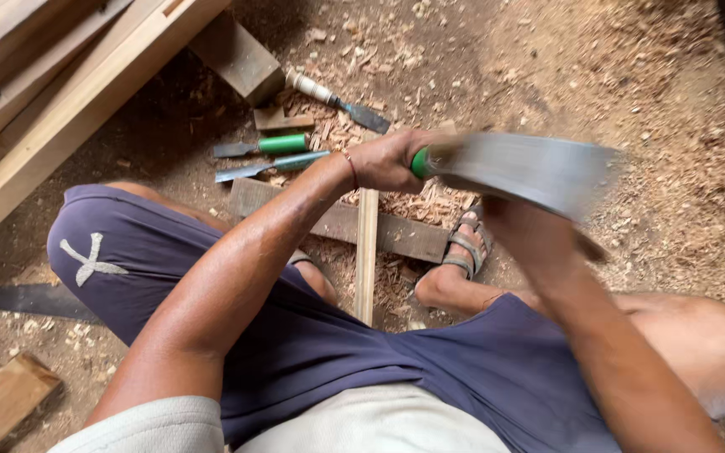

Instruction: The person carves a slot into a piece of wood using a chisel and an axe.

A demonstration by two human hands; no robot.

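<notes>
My left hand [386, 159] is closed around the green handle [419, 163] of a tool held upright over a narrow wooden strip [367, 252]. The strip lies across a dark plank [337, 222] between my feet. My right hand [520, 220] is mostly hidden behind a broad grey block-like tool [530, 170], blurred by motion, which it holds right beside the green handle. I cannot make out the tip of the green-handled tool.
Three chisels lie on the chip-strewn ground: a green-handled one [270, 145], a teal one [270, 165], a pale-handled one [337, 99]. Long planks [52, 92] fill the upper left, beside a wood block [241, 54]. A dark blade [35, 300] lies at left. My sandalled foot [467, 243] presses the plank.
</notes>
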